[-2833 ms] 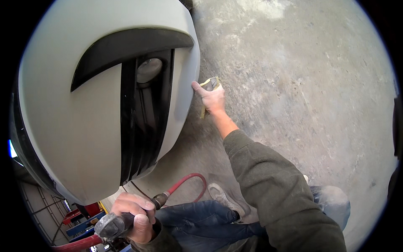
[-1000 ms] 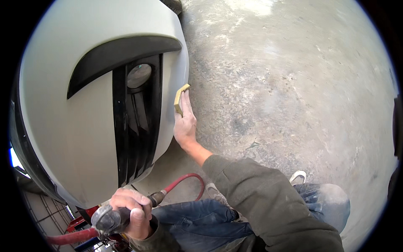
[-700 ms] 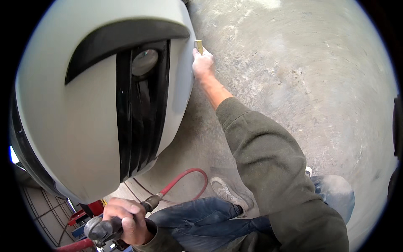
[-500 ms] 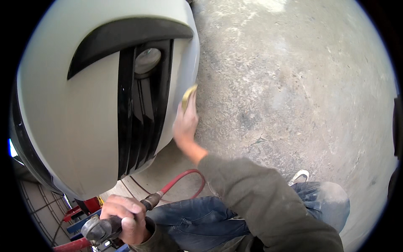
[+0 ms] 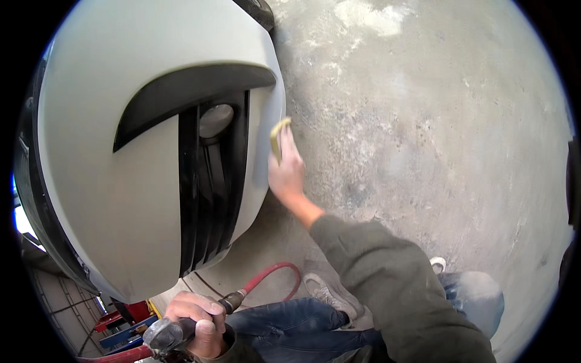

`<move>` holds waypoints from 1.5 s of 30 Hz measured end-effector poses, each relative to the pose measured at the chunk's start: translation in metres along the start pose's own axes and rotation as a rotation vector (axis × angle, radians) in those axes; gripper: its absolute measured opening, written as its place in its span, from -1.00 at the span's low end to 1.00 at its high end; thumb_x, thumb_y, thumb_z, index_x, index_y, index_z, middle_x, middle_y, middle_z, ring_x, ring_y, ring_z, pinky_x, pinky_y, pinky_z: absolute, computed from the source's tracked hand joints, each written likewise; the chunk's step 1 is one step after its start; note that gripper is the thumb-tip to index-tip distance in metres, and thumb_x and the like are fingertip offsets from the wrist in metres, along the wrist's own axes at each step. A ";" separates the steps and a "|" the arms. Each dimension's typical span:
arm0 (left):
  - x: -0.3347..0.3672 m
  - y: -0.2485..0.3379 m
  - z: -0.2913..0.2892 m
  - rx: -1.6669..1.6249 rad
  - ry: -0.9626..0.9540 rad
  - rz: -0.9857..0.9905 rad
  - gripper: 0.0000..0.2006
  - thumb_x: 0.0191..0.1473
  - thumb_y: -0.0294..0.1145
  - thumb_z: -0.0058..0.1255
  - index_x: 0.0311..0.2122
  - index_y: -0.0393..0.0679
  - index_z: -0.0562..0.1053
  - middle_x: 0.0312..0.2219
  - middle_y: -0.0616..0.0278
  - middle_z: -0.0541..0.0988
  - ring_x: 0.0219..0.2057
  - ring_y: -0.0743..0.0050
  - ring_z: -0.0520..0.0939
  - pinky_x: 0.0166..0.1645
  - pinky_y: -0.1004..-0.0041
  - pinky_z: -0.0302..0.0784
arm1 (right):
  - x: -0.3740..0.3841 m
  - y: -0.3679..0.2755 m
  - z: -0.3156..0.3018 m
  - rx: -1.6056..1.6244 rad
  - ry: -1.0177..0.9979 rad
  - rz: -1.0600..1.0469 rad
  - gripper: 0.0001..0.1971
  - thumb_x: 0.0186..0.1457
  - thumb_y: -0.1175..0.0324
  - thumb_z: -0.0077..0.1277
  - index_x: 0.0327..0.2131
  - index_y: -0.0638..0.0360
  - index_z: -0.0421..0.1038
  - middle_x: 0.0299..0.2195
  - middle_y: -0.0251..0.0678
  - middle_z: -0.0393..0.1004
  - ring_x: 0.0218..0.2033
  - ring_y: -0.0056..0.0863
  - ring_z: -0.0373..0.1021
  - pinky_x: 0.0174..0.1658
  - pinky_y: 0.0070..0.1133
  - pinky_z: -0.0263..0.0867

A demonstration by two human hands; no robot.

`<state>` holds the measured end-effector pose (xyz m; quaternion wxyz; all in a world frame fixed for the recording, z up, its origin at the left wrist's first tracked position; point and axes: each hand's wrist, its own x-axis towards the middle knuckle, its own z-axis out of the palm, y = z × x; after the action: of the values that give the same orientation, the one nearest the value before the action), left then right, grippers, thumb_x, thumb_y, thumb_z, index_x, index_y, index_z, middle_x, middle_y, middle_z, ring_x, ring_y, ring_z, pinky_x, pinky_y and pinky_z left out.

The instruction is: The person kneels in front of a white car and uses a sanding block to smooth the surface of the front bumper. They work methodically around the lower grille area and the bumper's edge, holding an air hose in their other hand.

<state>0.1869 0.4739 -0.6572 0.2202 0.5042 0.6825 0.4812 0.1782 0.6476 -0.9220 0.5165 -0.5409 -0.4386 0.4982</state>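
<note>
My right hand [image 5: 287, 172] reaches up to the right edge of a car's front bumper [image 5: 121, 230]. It holds a thin yellow sanding pad [image 5: 276, 138] on edge, with fingers stretched along its outer side, at the bumper's pale side surface. Close below the bumper, my left hand [image 5: 200, 320] is wrapped round a dark air tool [image 5: 175, 334] with a rounded grey head. A red hose [image 5: 269, 270] joins the tool's fitting and loops to the right. The tool's underside is hidden.
The bumper carries a dark headlamp-shaped trim [image 5: 193, 88] and a black grille with a round fog lamp [image 5: 216, 121]. A tyre [image 5: 259, 12] shows at the top. Concrete floor [image 5: 423, 139] spreads to the right. Red and blue equipment [image 5: 124, 317] stands at lower left.
The car sits lower in view as my view shifts. My right hand with the pad has moved slightly outward along the bumper's side. My left hand keeps hold of the air tool.
</note>
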 end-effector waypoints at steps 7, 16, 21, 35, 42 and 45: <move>0.038 0.011 0.006 -0.095 -0.020 0.005 -0.76 0.02 -0.35 0.25 -0.47 -0.21 0.42 -0.49 0.00 0.53 -0.78 0.61 0.37 -0.65 0.59 0.32 | 0.059 -0.026 -0.023 -0.467 0.028 -0.592 -0.50 -0.02 0.57 -0.09 0.08 0.32 0.40 0.12 -0.13 0.42 0.18 -0.29 0.28 0.24 -0.27 0.07; 0.048 -0.037 -0.001 -0.078 0.015 -0.026 -0.76 0.03 -0.34 0.25 -0.48 -0.21 0.42 -0.49 0.02 0.54 -0.76 0.59 0.42 -0.64 0.59 0.35 | 0.123 0.013 0.001 -0.663 -0.202 -0.844 -0.44 0.00 0.42 -0.04 0.15 0.29 0.32 0.19 -0.15 0.33 0.25 -0.31 0.20 0.25 -0.31 0.07; 0.040 -0.025 -0.053 -0.123 0.001 0.023 -0.75 0.03 -0.34 0.25 -0.46 -0.22 0.41 -0.51 0.02 0.52 -0.77 0.61 0.38 -0.63 0.59 0.33 | 0.111 -0.029 0.021 -0.755 -0.241 -0.902 -0.47 0.02 0.44 -0.08 0.13 0.29 0.33 0.15 -0.13 0.37 0.21 -0.31 0.25 0.24 -0.34 0.09; -0.043 0.088 -0.214 -0.138 0.093 0.009 -0.75 0.00 -0.30 0.28 -0.49 -0.16 0.43 -0.55 0.10 0.51 -0.64 0.52 0.47 -0.53 0.52 0.40 | -0.037 -0.162 0.052 -0.854 -0.284 -0.812 -0.49 0.11 0.53 -0.23 0.17 0.24 0.32 0.12 -0.12 0.42 0.21 -0.34 0.28 0.18 -0.29 0.21; -0.062 0.115 -0.263 -0.091 0.067 0.075 -0.75 0.13 -0.30 0.11 -0.42 -0.18 0.31 -0.46 0.12 0.44 -0.72 0.62 0.27 -0.64 0.62 0.17 | -0.051 -0.214 0.054 -0.793 -0.266 -0.804 -0.51 0.14 0.55 -0.29 0.15 0.21 0.35 0.18 -0.08 0.35 0.28 -0.35 0.19 0.22 -0.30 0.16; -0.079 0.111 -0.263 -0.099 0.069 0.019 -0.74 0.13 -0.27 0.11 -0.40 -0.19 0.32 -0.46 0.13 0.43 -0.70 0.62 0.29 -0.64 0.61 0.15 | -0.063 -0.199 0.031 -1.081 -0.460 -0.171 -0.63 0.12 0.39 -0.14 -0.01 0.18 0.49 -0.09 -0.06 0.55 -0.01 -0.23 0.47 0.13 -0.31 0.24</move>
<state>0.0641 0.2916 -0.4583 0.2169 0.4822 0.6602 0.5334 0.1483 0.6056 -0.7178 0.0978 -0.5683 -0.7727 0.2651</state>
